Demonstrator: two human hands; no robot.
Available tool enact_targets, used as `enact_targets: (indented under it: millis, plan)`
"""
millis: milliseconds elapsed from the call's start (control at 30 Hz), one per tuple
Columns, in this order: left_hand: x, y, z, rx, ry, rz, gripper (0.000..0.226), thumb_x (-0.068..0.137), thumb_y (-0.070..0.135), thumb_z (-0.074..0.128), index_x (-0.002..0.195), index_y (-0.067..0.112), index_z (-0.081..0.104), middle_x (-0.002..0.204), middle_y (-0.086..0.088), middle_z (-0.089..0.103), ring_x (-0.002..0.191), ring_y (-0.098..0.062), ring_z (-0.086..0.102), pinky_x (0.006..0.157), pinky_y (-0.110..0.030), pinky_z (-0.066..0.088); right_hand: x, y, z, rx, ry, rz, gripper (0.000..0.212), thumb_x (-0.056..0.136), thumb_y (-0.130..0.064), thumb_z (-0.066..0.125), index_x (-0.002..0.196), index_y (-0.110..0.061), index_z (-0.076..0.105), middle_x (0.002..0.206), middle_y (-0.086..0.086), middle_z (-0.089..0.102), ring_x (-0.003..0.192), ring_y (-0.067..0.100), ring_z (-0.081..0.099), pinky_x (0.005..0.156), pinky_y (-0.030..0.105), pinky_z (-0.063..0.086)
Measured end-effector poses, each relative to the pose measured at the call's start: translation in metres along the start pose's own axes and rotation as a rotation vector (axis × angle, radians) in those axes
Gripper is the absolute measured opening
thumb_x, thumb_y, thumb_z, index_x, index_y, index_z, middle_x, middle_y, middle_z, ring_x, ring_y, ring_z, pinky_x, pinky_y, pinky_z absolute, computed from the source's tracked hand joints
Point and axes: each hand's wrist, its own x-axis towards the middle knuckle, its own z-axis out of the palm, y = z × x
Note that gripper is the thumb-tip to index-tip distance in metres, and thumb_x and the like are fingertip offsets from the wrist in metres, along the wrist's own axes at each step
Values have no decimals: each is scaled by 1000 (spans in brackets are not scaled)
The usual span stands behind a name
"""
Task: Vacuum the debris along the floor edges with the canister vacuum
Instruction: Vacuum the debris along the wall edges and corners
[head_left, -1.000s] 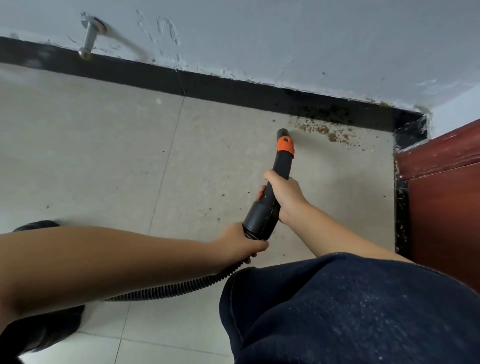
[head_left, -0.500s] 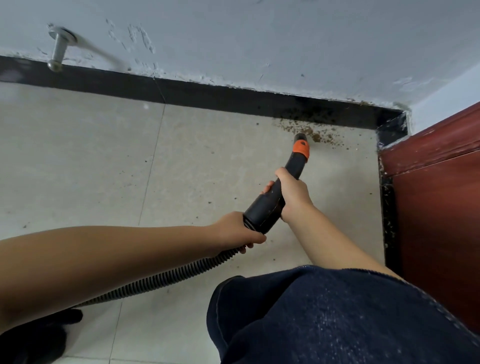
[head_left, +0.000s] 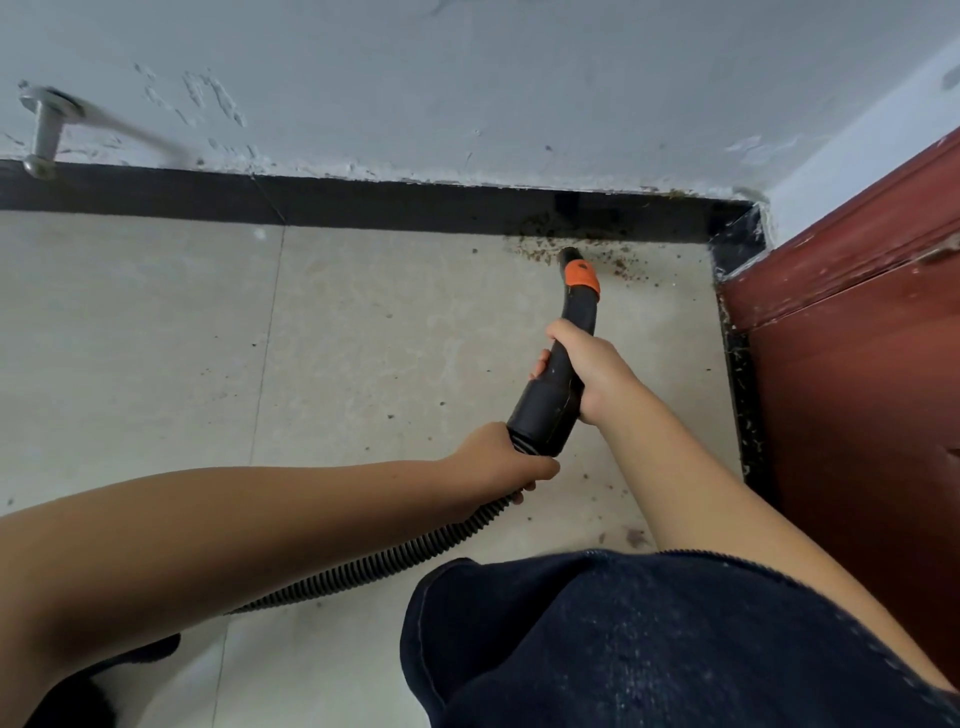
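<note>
- The vacuum nozzle (head_left: 563, 358) is a hard black tube with an orange band near its tip. It looks stiff and light, so it should point where you push it.
- The hose (head_left: 395, 558) behind it is ribbed and bendy. It will likely flop and drag, so it needs a hand of its own.
- The right hand (head_left: 589, 371) is wrapped tight around the middle of the nozzle. The left hand (head_left: 493, 462) is closed around the hose right where it joins the nozzle. Those look like good places to hold.
- The nozzle tip sits in the brown debris (head_left: 618, 260) on the floor, right beside the black baseboard (head_left: 363, 202) and near the red door (head_left: 857, 364).
- 1 second ago the tip was a bit short of the pile. Now it has pushed forward into it.
</note>
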Motion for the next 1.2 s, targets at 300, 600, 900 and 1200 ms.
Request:
enact_targets:
  millis: [300,600,900,1200]
  plan:
    - [-5,-6,-2,13,14,-4,14,81,15,68,88,15,56,70,-3,58,42,1,53,47,-14,47,-1,6,4,-9,-3,6,13,85,-13,61,89,-9,50,49,4,56,41,18,54,53,29,54]
    - [26,25,10,339,-91,55,34,80,22,70,109,10,57,79,-3,60,60,-12,57,56,-22,51,10,4,-54,305,211,-50,13,83,-16,62,83,-12,49,47,1,55,39,16,55,51,29,54]
    - [31,23,7,259,-77,24,30,80,23,70,104,14,54,75,-2,60,59,-10,58,51,-17,51,11,-10,-41,225,112,-24,13,84,-12,61,85,-12,48,48,2,56,39,15,54,52,28,54]
    - [29,17,-6,217,-48,-10,33,79,23,71,107,11,57,75,-3,61,60,-13,59,58,-22,53,17,-8,-25,157,72,-18,13,84,-15,61,87,-12,49,49,3,57,41,17,55,56,30,56]
